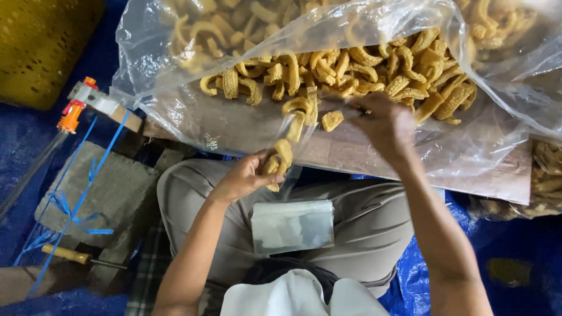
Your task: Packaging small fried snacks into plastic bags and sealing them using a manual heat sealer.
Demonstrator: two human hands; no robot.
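Note:
My left hand point(243, 178) holds a small clear bag point(280, 161) with several yellow curled crackers in it, just above my lap. My right hand point(383, 120) reaches into the pile of yellow curled crackers point(351, 70) that lies in a big clear plastic bag point(193, 111); its fingers are curled at the pile's near edge, and whether they grip a cracker is hidden. A stack of small empty clear bags point(293, 225) rests on my lap between my knees.
The big bag lies on a wooden board point(503, 178). A grey concrete block point(99, 190) with blue string sits at left, next to an orange-capped tool point(73, 114) and a yellow-handled tool point(64, 253). A yellow perforated basket point(41, 47) stands top left. Blue tarp point(503, 257) covers the floor.

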